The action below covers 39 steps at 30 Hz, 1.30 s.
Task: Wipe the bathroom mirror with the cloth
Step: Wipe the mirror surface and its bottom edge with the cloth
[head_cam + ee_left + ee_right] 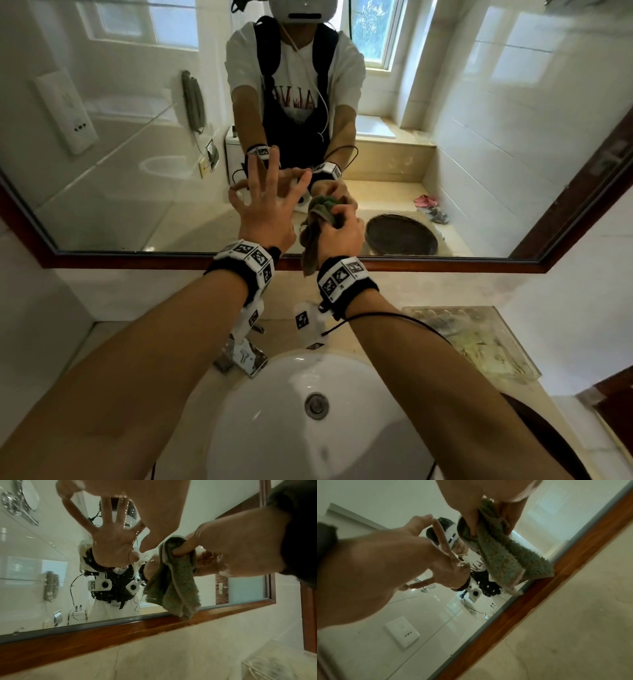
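The wood-framed mirror [479, 120] fills the wall above the basin. My left hand [267, 195] is open with its fingers spread, and the fingertips touch the glass near the mirror's lower middle. Just to its right, my right hand [340, 233] grips a bunched grey-green cloth [313, 240] against the glass. The cloth's loose end hangs over the lower frame. In the left wrist view the cloth [180, 585] droops from the right hand [231, 547] to the frame. In the right wrist view the fingers [471, 517] curl round the cloth [508, 561]. Water droplets speckle the glass.
The brown lower frame [445, 265] runs just under both hands. Below are a white basin [359, 394], a chrome tap [241, 358] at its left rear, and a clear glass tray [479, 346] on the counter at right. Tiled walls close both sides.
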{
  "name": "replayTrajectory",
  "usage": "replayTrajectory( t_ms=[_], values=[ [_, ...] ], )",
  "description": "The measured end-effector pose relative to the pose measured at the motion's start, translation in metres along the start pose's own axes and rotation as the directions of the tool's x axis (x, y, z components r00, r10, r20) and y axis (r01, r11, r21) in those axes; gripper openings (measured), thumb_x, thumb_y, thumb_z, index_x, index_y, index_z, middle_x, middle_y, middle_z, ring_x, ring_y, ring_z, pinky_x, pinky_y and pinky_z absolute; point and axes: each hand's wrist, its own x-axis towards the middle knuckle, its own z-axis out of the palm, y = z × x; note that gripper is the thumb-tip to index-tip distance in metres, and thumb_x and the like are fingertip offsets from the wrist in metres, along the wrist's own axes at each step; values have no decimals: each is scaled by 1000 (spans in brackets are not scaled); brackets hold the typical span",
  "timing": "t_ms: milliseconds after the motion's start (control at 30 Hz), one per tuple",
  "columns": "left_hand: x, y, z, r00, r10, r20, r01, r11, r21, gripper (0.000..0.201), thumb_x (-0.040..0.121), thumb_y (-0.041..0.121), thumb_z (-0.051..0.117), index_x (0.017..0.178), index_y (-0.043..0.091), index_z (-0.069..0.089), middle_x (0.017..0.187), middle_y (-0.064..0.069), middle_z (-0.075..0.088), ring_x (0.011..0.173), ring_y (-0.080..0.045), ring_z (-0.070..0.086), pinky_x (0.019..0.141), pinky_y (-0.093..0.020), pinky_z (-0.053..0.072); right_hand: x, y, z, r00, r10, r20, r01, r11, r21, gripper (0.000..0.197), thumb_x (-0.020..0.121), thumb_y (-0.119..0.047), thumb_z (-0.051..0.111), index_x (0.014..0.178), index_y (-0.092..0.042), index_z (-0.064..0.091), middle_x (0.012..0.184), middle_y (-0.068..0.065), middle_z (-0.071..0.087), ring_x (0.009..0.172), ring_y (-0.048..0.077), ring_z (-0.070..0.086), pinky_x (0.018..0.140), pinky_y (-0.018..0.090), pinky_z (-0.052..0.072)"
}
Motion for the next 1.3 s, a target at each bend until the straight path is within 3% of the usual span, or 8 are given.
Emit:
replayTrajectory(
  t_ms=[167, 233, 367, 500, 800, 933, 1100, 1300],
  values=[
    [-1, -1, 2, 1000, 12, -27, -11, 1000, 11, 106, 75, 30, 71, 149, 47, -2, 158, -11, -23, 142, -44, -18, 100, -76, 22, 29, 7, -40, 990, 71, -124, -51, 986, 159, 22, 86, -14, 64, 92, -34, 61, 111, 4, 54, 93, 17, 58, 83, 26, 50],
    [-1, 1, 2, 999, 2, -46, -2, 1000, -7, 103, 76, 33, 72, 149, 46, 1, 159, -11, -21, 142, -44, -16, 100, -77, 22, 46, 11, -61, 974, 129, -184, -88, 972, 219, 26, 81, -15, 67, 86, -40, 58, 111, 5, 60, 98, 21, 63, 87, 34, 55],
    [2, 8, 6, 997, -32, -76, 29, 999, -41, 96, 78, 41, 71, 150, 46, 7, 160, -13, -16, 143, -45, -14, 98, -79, 21, 74, 22, -100, 933, 231, -277, -144, 942, 302, 23, 81, -13, 65, 84, -34, 56, 102, 2, 67, 92, 20, 66, 75, 27, 56],
    [3, 12, 9, 997, -62, -55, 59, 997, -46, 93, 80, 44, 69, 149, 45, 7, 158, -12, -19, 142, -47, -15, 98, -80, 18, 81, 28, -118, 922, 267, -281, -179, 937, 301, 24, 80, -15, 58, 83, -38, 52, 98, 4, 67, 91, 24, 66, 84, 40, 58],
    [0, 16, 10, 988, -106, -110, 102, 994, -35, 109, 66, 13, 76, 149, 44, 13, 160, -16, -11, 144, -46, -9, 97, -77, 24, 90, 68, -102, 943, 222, -247, -170, 962, 215, 26, 70, -19, 55, 93, -31, 55, 109, 5, 61, 91, 25, 63, 86, 41, 56],
    [1, 16, 5, 991, -114, -65, 114, 993, 3, 110, 66, 18, 78, 148, 46, 11, 159, -16, -12, 143, -46, -10, 98, -77, 24, 97, 89, -88, 950, 217, -225, -170, 963, 210, 28, 64, -21, 55, 89, -36, 54, 110, 8, 57, 89, 27, 63, 82, 43, 58],
    [0, 7, 1, 992, -102, -68, 103, 995, 8, 106, 68, 15, 74, 148, 47, 12, 159, -16, -12, 144, -43, -11, 101, -77, 18, 55, 60, -74, 935, 275, -226, -230, 951, 209, 27, 76, 2, 48, 93, -17, 55, 115, 11, 45, 91, 31, 54, 82, 34, 52],
    [-9, -35, 1, 990, -91, -104, 95, 995, 39, 108, 69, 21, 76, 149, 46, 8, 159, -21, -7, 144, -46, -8, 100, -79, 16, 18, 60, -20, 931, 334, -146, -314, 939, 141, 22, 76, -6, 52, 85, -26, 51, 111, 6, 44, 94, 33, 54, 91, 42, 51]
  ],
)
